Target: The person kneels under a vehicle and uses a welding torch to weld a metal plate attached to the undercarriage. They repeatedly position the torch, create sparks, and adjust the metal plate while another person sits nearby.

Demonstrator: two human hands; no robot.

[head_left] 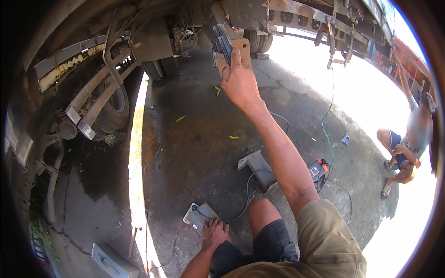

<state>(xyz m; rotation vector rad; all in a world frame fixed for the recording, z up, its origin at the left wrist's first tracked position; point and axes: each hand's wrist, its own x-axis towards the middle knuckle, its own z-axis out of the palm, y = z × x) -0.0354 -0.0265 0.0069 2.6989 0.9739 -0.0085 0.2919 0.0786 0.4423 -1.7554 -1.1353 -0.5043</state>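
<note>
My right hand [241, 81] reaches far forward under the vehicle frame and is closed on a rusty brown metal plate [243, 45] with a hole near its top. Against the plate's left side, by my fingers, is a dark ridged metal piece [223, 42]; I cannot tell whether it is joined to the plate. Low down beside my left knee, my left hand [214, 231] has its fingers bent over the edge of a grey flat metal piece [203, 216]. A dark slim handle or rod lies on that piece, partly hidden.
Overhead runs the truck chassis [296, 11], with wheels [113, 104] behind. A grey angular metal block [260, 167] and an orange-black machine [319, 172] with cables stand on the ground. A grey box [111, 262] lies lower left. Another person [408, 143] squats at right.
</note>
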